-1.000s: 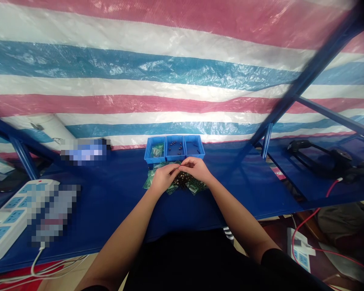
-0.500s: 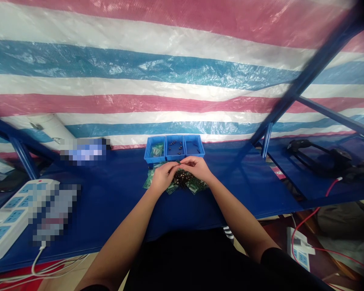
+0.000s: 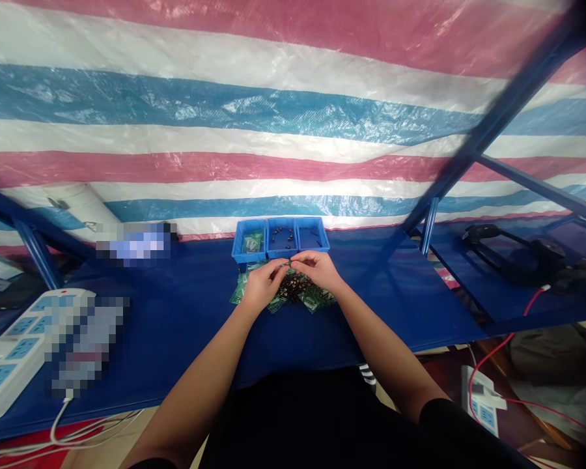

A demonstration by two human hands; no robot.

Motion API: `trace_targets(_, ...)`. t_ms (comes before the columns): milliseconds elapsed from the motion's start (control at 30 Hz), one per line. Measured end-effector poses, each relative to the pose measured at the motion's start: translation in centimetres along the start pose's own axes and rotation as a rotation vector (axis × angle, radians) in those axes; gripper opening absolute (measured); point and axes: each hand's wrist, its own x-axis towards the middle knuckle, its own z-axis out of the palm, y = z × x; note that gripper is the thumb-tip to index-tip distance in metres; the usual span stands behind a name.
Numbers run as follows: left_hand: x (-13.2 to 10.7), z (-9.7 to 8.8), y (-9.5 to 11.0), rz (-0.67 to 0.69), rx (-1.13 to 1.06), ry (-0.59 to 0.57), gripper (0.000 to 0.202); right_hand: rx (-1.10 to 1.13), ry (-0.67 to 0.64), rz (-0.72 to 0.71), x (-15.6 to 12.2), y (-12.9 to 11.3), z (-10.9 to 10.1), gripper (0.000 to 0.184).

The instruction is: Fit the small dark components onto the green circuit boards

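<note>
My left hand [image 3: 262, 284] and my right hand [image 3: 318, 270] meet fingertip to fingertip above a pile on the table. Both are closed in a pinch; whatever sits between the fingers is too small to name. Under them lies a heap of small dark metallic parts [image 3: 295, 290], with green-tinted clear packets [image 3: 313, 299] around it. Just beyond my hands stand three joined blue bins. The left bin [image 3: 241, 253] holds green packets, the middle bin [image 3: 282, 255] several small dark pieces, and the right bin [image 3: 313, 247] a few tiny dark bits.
A white power strip [image 3: 34, 345] and a blurred-out object [image 3: 90, 345] with a cable lie at the left. Another blurred object [image 3: 139, 244] is at the back left. Blue frame posts [image 3: 428, 228] rise at the right, before a black headset-like thing [image 3: 512, 254]. Striped sheeting [image 3: 293, 150] hangs behind.
My fingertips have shifted very slightly, still together over the heap. The bins, packets and surroundings stay as they were.
</note>
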Motion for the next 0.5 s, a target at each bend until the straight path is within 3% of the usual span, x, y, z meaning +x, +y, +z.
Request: trace_targets(500,-0.15,0.12,-0.41,-0.060,-0.022,-0.044,0.025,-0.013,-0.046,0.008,-0.12,0.03,0.06,0.029)
